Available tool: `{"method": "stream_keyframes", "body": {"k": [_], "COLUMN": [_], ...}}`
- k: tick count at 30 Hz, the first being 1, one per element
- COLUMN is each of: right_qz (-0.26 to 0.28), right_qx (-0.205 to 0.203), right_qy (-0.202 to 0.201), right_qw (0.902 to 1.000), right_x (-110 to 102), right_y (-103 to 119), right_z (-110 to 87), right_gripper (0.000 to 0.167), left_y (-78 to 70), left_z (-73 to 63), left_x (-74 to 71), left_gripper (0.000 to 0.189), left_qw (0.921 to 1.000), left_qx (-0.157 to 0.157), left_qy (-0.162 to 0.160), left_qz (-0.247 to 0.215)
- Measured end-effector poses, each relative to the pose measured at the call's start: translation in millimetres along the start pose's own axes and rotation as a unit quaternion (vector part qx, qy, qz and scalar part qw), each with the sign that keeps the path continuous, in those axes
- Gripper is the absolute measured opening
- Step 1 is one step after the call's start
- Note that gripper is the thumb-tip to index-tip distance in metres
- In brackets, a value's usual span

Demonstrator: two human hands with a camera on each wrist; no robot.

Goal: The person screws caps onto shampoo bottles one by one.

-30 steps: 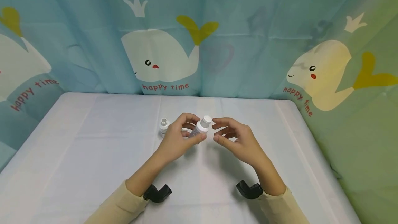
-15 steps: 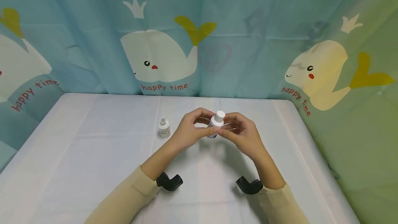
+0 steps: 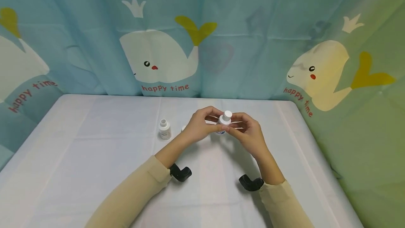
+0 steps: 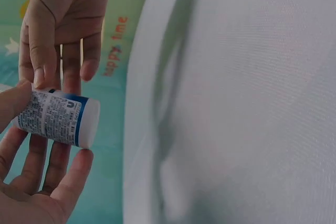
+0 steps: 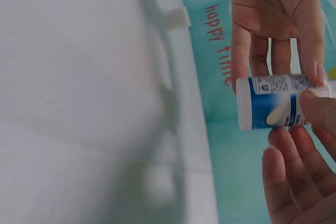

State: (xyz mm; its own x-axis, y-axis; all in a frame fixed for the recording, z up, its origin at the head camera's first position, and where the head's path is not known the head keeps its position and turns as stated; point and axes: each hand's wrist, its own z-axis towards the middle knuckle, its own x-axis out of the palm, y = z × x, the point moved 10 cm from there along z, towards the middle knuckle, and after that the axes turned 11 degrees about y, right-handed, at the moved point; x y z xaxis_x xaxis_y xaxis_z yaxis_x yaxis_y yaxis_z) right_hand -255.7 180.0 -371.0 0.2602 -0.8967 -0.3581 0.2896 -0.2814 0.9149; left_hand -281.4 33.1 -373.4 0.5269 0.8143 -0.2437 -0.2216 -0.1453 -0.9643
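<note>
Both hands hold a small white bottle [image 3: 225, 119] with a white cap, lifted over the white table. Its blue-and-white printed label [image 5: 273, 109] faces the right wrist camera, and a panel of fine print [image 4: 50, 114] shows in the left wrist view. My left hand [image 3: 200, 125] has its thumb and fingers around the bottle from the left. From the right, my right hand [image 3: 248, 133] grips the same bottle, its thumb tip beside the left thumb. A second white bottle [image 3: 165, 130], with an uncapped mouth, stands upright to the left of the hands.
Beside the left forearm, a small white piece [image 5: 179, 18] lies on the table [image 3: 104, 157], mostly hidden by the hand in the head view. Black wrist mounts [image 3: 181, 173] stick out from both sleeves. A whale-print curtain [image 3: 221, 62] rises behind the table edge.
The right hand, apart from the bottle a second ago, has closed in and now holds it too. The bottle has moved right and slightly farther away with the left hand.
</note>
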Motion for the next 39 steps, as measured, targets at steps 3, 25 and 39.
{"method": "stream_keyframes", "body": {"k": [3, 25, 39], "right_qz": [0.004, -0.048, 0.001], "right_qx": [0.009, 0.086, 0.061], "right_qy": [-0.008, 0.029, 0.051], "right_qw": [0.9999, 0.9948, 0.9968], "right_x": [0.1, 10.6, 16.0], "right_y": [-8.4, 2.4, -34.7], "right_z": [0.9, -0.7, 5.1], "right_gripper": [0.036, 0.031, 0.035], "left_y": [9.2, 44.1, 45.9], "left_z": [4.6, 10.5, 5.0], "left_x": [0.9, 6.3, 1.2], "left_gripper": [0.038, 0.039, 0.044], "left_qw": [0.9998, 0.9984, 0.9974], "left_qx": [-0.012, -0.052, -0.06], "left_qy": [-0.007, -0.013, -0.022], "left_qz": [0.012, 0.018, 0.032]}}
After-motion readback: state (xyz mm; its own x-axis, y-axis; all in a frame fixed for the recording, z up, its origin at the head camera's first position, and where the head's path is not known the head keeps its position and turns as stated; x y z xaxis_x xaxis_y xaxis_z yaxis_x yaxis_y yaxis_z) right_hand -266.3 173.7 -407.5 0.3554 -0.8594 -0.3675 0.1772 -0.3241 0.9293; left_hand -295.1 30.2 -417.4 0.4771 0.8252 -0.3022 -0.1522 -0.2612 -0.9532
